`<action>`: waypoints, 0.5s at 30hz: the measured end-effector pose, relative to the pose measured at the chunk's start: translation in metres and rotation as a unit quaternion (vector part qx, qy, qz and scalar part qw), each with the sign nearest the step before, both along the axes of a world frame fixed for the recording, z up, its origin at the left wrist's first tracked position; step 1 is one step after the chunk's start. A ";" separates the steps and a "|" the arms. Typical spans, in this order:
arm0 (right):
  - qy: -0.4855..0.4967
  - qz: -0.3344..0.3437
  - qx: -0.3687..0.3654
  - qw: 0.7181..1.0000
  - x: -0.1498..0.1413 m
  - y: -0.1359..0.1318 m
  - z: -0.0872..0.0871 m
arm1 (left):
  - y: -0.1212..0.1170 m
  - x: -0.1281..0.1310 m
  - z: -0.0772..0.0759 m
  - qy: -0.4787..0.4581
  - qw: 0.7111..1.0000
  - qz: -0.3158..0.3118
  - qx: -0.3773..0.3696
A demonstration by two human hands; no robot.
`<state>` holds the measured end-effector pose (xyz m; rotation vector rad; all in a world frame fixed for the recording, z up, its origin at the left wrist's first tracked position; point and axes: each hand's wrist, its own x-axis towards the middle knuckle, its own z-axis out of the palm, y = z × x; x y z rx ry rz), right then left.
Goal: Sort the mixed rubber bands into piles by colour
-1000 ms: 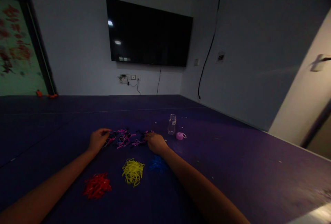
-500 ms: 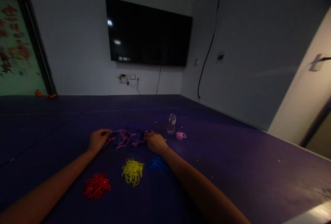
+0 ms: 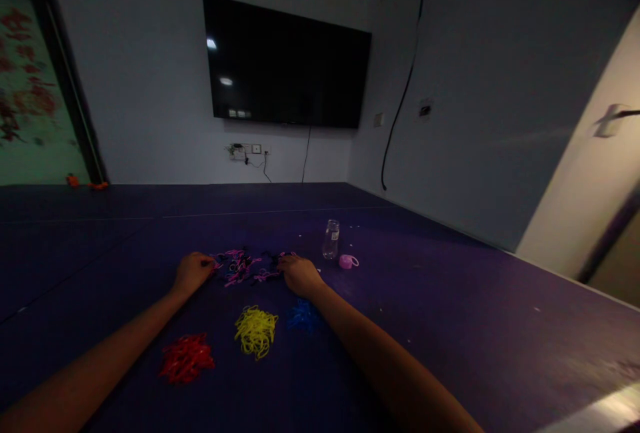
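A loose pile of mixed pink and black rubber bands [image 3: 237, 269] lies between my two hands, with a few bluish ones in it. At its left edge my left hand [image 3: 194, 273] is closed in a pinch, fingertips on a pink band. My right hand [image 3: 301, 274] rests at the pile's right end, its fingers bent down and closed among darker bands; exactly what they pinch is partly hidden. Nearer to me are separate heaps of yellow rubber bands [image 3: 255, 332], red rubber bands [image 3: 187, 358] and blue rubber bands [image 3: 303, 316], the blue ones beside my right forearm.
Beyond my right hand a clear bottle [image 3: 331, 240] stands uncapped, its pink cap with a loop [image 3: 347, 261] beside it. Small white scraps dot the purple tabletop [image 3: 450, 313]. Behind, a television [image 3: 287, 63] hangs on the wall, and a black cable [image 3: 400, 110] dangles at the right.
My left hand has drawn slightly lower, its fingertips moving from the pile's upper left to its left edge. My right hand has stayed almost in place.
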<state>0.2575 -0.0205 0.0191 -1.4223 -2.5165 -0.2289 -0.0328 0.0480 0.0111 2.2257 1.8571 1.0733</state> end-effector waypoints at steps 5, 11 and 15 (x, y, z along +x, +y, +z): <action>0.003 -0.001 0.010 1.000 0.000 0.001 -0.002 | 0.001 -0.001 -0.001 0.013 1.000 0.002 -0.005; -0.002 -0.002 -0.001 1.000 0.001 0.000 0.000 | 0.003 0.000 -0.001 0.022 1.000 0.009 -0.002; -0.005 0.001 0.000 1.000 0.000 0.000 0.001 | 0.004 0.001 -0.002 0.019 1.000 0.020 0.009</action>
